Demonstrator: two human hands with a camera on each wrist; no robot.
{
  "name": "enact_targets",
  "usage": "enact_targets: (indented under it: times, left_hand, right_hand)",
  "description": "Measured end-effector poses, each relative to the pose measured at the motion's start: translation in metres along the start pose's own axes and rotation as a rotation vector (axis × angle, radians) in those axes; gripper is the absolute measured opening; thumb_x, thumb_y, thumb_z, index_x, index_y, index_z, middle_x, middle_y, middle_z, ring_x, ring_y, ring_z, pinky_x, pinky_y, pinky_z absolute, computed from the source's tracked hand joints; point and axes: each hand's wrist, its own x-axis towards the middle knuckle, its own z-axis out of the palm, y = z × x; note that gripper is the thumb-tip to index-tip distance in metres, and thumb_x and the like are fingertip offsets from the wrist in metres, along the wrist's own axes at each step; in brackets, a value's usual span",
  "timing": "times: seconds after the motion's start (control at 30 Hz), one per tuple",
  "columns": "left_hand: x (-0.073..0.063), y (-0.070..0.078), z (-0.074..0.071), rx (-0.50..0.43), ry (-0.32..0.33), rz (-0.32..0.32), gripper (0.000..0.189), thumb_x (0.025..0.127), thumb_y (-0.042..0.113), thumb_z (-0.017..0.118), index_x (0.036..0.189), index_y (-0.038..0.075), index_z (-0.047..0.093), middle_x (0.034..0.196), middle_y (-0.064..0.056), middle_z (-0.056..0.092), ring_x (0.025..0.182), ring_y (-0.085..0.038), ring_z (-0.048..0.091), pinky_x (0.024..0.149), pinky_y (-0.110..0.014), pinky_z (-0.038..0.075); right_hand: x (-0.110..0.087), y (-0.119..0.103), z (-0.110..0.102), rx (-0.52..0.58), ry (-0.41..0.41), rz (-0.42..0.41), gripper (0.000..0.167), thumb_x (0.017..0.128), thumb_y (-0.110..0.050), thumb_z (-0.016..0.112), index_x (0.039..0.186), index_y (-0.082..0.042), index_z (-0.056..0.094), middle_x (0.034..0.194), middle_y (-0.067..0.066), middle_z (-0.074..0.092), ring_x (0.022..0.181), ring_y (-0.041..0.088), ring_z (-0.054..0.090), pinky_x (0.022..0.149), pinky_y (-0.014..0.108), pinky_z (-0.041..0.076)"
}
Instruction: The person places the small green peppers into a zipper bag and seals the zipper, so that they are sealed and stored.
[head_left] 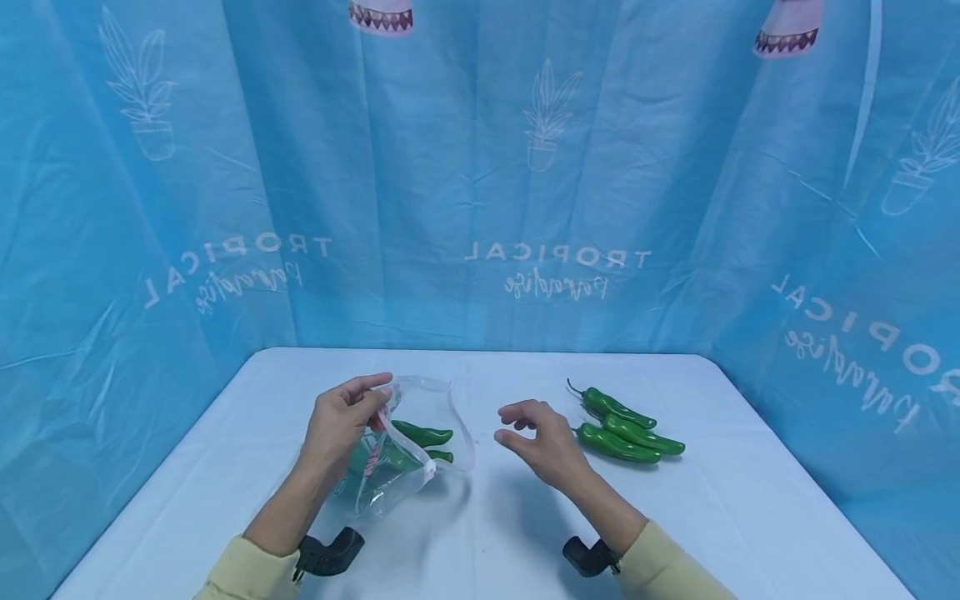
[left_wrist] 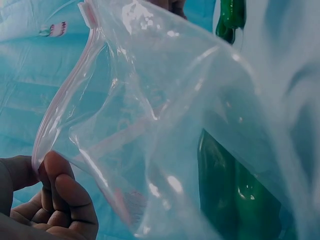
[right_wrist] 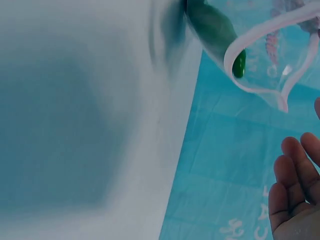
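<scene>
My left hand [head_left: 341, 421] pinches the rim of a clear zip bag [head_left: 378, 496] between thumb and fingers, and the bag's mouth gapes toward the right. Several green peppers [head_left: 423, 434] lie inside the bag; through the plastic, their dark green bodies [left_wrist: 216, 185] show in the left wrist view. To the right of the bag, my right hand [head_left: 546, 446] is in the air with loosely bent fingers and nothing in them. In the right wrist view its fingers [right_wrist: 295, 172] are apart from the bag's opening [right_wrist: 260, 90]. Three green peppers [head_left: 618, 446] lie close together just beyond that hand.
A white-covered table [head_left: 480, 550] carries everything. Blue curtains [head_left: 450, 167] with printed lettering and plants hang behind it and along both sides. A black wrist camera [head_left: 330, 552] sits on the left wrist and another [head_left: 588, 556] on the right.
</scene>
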Motion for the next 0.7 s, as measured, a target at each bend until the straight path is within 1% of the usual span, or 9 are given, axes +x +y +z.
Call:
enact_targets:
  times: [0.17, 0.23, 0.4, 0.53, 0.7]
  left_hand:
    - [0.0, 0.001, 0.0, 0.006, 0.003, -0.001, 0.033, 0.093, 0.022, 0.057, 0.124, 0.01, 0.061, 0.086, -0.006, 0.063, 0.065, -0.011, 0.055, 0.065, -0.022, 0.049]
    - [0.0, 0.001, -0.001, 0.007, 0.003, -0.001, 0.033, 0.093, 0.022, 0.057, 0.124, 0.01, 0.061, 0.088, -0.006, 0.063, 0.065, -0.011, 0.055, 0.066, -0.023, 0.049]
    - [-0.001, 0.001, -0.001, -0.001, 0.0, -0.001, 0.033, 0.094, 0.023, 0.057, 0.124, 0.01, 0.061, 0.09, -0.006, 0.063, 0.065, -0.011, 0.055, 0.068, -0.024, 0.049]
    - [0.0, 0.001, -0.002, -0.003, -0.002, -0.002, 0.033, 0.094, 0.023, 0.056, 0.124, 0.011, 0.06, 0.09, -0.006, 0.063, 0.066, -0.011, 0.055, 0.068, -0.023, 0.049]
    - [-0.001, 0.001, -0.002, -0.002, -0.003, 0.0, 0.032, 0.094, 0.023, 0.056, 0.124, 0.01, 0.06, 0.09, -0.008, 0.063, 0.066, -0.011, 0.055, 0.069, -0.024, 0.049]
  right_hand:
    - [-0.005, 0.009, -0.011, -0.02, 0.019, 0.038, 0.03, 0.081, -0.028, 0.073, 0.108, -0.021, 0.066, 0.102, -0.005, 0.067, 0.097, 0.015, 0.059, 0.082, 0.037, 0.051]
    - [-0.006, 0.013, -0.015, -0.025, 0.022, 0.053, 0.03, 0.08, -0.028, 0.074, 0.109, -0.021, 0.066, 0.102, -0.006, 0.067, 0.097, 0.015, 0.059, 0.082, 0.037, 0.051]
    - [-0.008, 0.024, -0.022, -0.029, 0.019, 0.095, 0.031, 0.081, -0.028, 0.073, 0.11, -0.021, 0.065, 0.104, -0.006, 0.066, 0.1, 0.015, 0.058, 0.086, 0.04, 0.051]
    - [-0.01, 0.032, -0.028, -0.039, 0.019, 0.105, 0.032, 0.081, -0.029, 0.073, 0.111, -0.022, 0.065, 0.106, -0.005, 0.066, 0.101, 0.015, 0.059, 0.089, 0.043, 0.05]
    - [-0.014, 0.044, -0.036, -0.042, 0.016, 0.126, 0.033, 0.081, -0.029, 0.074, 0.112, -0.021, 0.065, 0.108, -0.003, 0.066, 0.103, 0.017, 0.059, 0.092, 0.044, 0.049]
